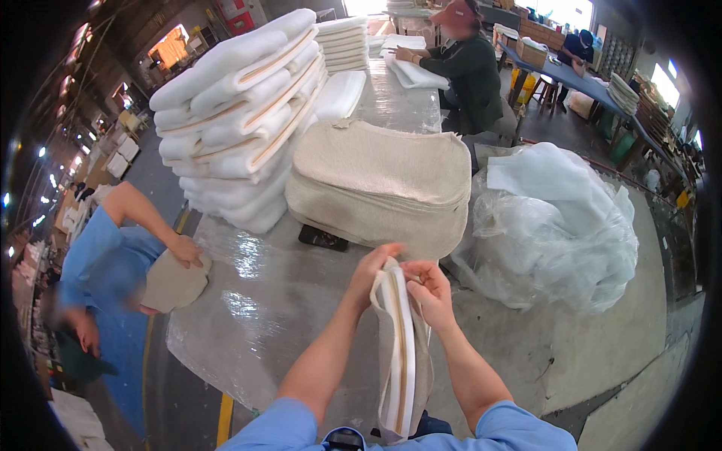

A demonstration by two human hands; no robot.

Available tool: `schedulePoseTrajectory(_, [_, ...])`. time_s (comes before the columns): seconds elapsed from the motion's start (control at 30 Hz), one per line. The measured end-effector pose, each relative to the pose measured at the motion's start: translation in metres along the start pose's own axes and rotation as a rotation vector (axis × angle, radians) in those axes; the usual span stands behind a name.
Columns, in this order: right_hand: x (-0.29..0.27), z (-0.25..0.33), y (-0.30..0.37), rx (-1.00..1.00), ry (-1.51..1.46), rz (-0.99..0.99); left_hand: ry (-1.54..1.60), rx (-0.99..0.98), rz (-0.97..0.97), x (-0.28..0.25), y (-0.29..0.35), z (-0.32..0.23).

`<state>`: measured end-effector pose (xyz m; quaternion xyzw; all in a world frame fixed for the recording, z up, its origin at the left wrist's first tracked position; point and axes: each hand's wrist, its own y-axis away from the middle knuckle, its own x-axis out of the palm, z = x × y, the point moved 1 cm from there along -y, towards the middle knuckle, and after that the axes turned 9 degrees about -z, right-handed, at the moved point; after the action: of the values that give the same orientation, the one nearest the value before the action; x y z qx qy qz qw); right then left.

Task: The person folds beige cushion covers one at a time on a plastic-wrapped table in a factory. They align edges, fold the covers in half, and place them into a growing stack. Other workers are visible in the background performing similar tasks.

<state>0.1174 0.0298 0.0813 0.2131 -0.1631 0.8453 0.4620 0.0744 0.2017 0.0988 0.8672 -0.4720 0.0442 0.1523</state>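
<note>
Close in front of my body, a beige fabric cover (426, 368) hangs upright between my forearms. Inside it sits a folded white pad (407, 338), its edge showing a tan strip down the middle. My left hand (374, 272) grips the cover's top end, fingers wrapped over the corner. On the other side, my right hand (430, 289) pinches the upper right edge of the cover, its fingers curled. Just beyond my hands lies a pile of flat beige covers (376, 161) on the plastic-wrapped table (248, 301). A dark phone (323, 237) rests against the pile's near side.
A tall stack of folded white pads (241, 120) stands at the table's left. Right of the table is a large bundle of clear plastic with white material (556, 225). A co-worker at left handles a beige piece (178, 279); another at the far end handles white pads (414, 73).
</note>
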Motion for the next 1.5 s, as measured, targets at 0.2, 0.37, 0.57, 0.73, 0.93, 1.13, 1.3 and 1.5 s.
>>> schedulePoseTrajectory(0.2, [0.018, 0.024, 0.002, -0.037, 0.534, -0.172, 0.112, -0.028, 0.17, 0.014, -0.004, 0.016])
schedulePoseTrajectory(0.37, [0.058, 0.048, 0.011, -0.244, 0.6, -0.228, -0.071, 0.242, 0.035, 0.02, 0.018, -0.024])
schedulePoseTrajectory(0.57, [0.126, 0.113, 0.046, -0.669, 0.174, -0.042, -0.523, 0.915, -0.269, 0.035, 0.131, -0.166])
schedulePoseTrajectory(0.73, [0.146, 0.118, 0.08, -0.674, 0.144, 0.153, -0.465, 1.081, -0.278, 0.005, 0.201, -0.169])
schedulePoseTrajectory(0.93, [0.127, 0.109, 0.118, -0.521, 0.031, 0.155, -0.541, 1.001, 0.008, -0.016, 0.265, -0.179])
schedulePoseTrajectory(1.13, [0.136, 0.133, 0.148, -0.432, 0.05, 0.158, -1.205, 1.101, 0.052, -0.022, 0.288, -0.207])
schedulePoseTrajectory(1.3, [0.125, 0.134, 0.151, -0.725, 0.393, 0.139, -1.152, 1.175, 0.039, -0.011, 0.289, -0.203])
schedulePoseTrajectory(1.5, [0.114, 0.118, 0.155, -0.392, 0.196, 0.123, -1.101, 1.249, -0.031, -0.012, 0.294, -0.193])
